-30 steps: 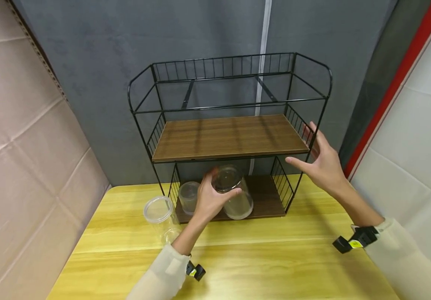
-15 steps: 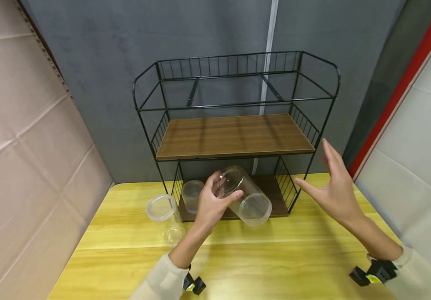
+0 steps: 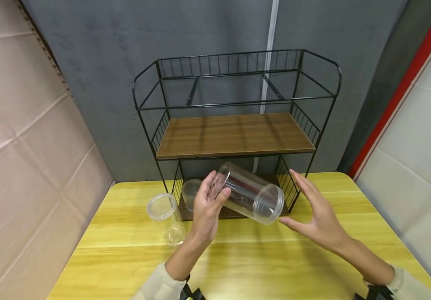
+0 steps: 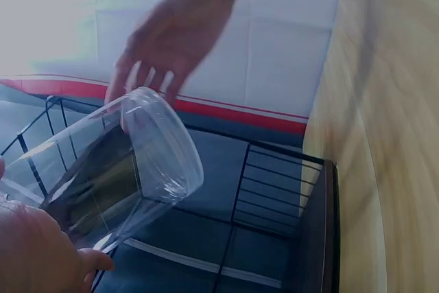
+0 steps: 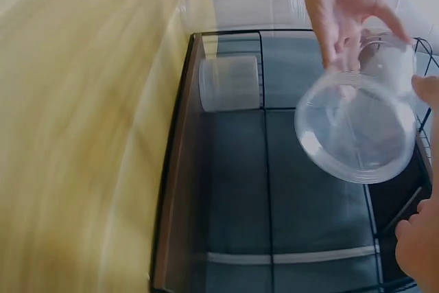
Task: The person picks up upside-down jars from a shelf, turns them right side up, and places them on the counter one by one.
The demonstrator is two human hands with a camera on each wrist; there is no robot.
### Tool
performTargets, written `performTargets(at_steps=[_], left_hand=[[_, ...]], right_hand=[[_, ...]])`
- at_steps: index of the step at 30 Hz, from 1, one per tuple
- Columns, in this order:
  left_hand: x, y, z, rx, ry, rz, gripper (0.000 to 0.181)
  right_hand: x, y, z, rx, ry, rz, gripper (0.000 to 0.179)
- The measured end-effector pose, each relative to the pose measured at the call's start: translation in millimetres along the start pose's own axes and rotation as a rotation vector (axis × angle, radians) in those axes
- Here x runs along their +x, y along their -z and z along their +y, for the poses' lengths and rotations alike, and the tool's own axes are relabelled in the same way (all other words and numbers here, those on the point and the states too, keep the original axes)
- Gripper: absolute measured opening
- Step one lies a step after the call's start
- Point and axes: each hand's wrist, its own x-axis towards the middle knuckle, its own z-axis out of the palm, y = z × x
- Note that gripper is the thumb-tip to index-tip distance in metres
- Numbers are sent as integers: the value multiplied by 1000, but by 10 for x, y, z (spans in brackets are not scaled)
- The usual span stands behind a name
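My left hand (image 3: 205,214) grips a large clear plastic jar (image 3: 248,192) by its left end. The jar lies tilted in front of the lower shelf, its ringed wide end pointing right and down. At that end is my right hand (image 3: 318,216), thumb and fingers spread around it with a gap showing. In the left wrist view, the right fingers (image 4: 140,77) reach behind the jar's rim (image 4: 168,149). The right wrist view faces the jar's round end (image 5: 357,132), with the left hand (image 5: 339,12) beyond it.
A black wire rack (image 3: 234,157) stands at the back, with a wooden middle board (image 3: 234,133) and a darker lower one (image 3: 232,213). A smaller clear jar (image 3: 190,195) sits on the lower board's left. Another tall clear jar (image 3: 164,214) stands on the table (image 3: 125,250), left of the rack.
The left hand has drawn the jar out from the lower shelf and tipped it from upright toward horizontal. My right hand has left the rack's right side and come down beside the jar's end.
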Motion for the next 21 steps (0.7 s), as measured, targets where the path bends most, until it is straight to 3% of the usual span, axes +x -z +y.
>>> performTargets(at_steps=[8,16,21], left_hand=[[-77,-40,25,-108,-38,1,96],[-135,-91,31,-199,-75,11,97],[-165,-93,48,-219,-63,-2,101]], right_hand=[[18,-227,38,357,-32,-86,125],[24,-384,10,670,-90,-69,126],[60,-420,-4,804,-52,-44,119]])
